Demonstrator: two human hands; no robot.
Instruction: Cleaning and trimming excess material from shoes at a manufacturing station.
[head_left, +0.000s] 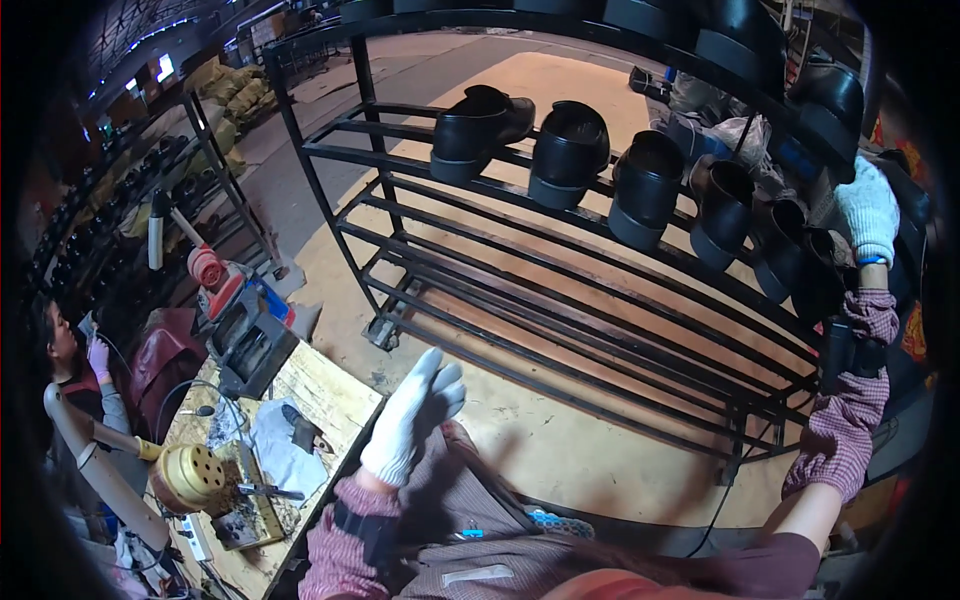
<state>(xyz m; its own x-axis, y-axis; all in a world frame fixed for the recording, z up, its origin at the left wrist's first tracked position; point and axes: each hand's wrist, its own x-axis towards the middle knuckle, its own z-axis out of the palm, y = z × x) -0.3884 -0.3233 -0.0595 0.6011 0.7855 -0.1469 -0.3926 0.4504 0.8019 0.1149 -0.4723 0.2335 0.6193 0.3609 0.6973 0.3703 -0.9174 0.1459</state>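
Black leather shoes [568, 152] stand in a row on the upper rails of a black metal rack [560, 290], toes tilted down, and the ones at the row's end lie just beside the right hand [868, 212]. That end of the row is hard to read: the last shoe [822, 275] merges with the dark rim of the view, and whether the fingers touch it cannot be told. More shoes on the top rail [745, 40] are cut off by the upper edge.

Right grip: gloved in white knit, fingers curled loosely, raised at the rack's far end; whether it clasps anything cannot be told. Left grip [412, 417]: also in a white glove, spread flat and open, holding nothing, hovering well below and to the left of the shoe row, over a checked sleeve [345, 540].

Left of that open grip sits a wooden bench [330, 395] carrying a crumpled cloth [280, 445], a perforated brass-coloured pot [190, 475] and a red-and-black machine [235, 320]. Another person [75, 365] sits beyond the bench. Under the rack, the floor [540, 440] is pale board over concrete; a second rack [130, 200] and stacked sacks [225, 85] stand farther off.
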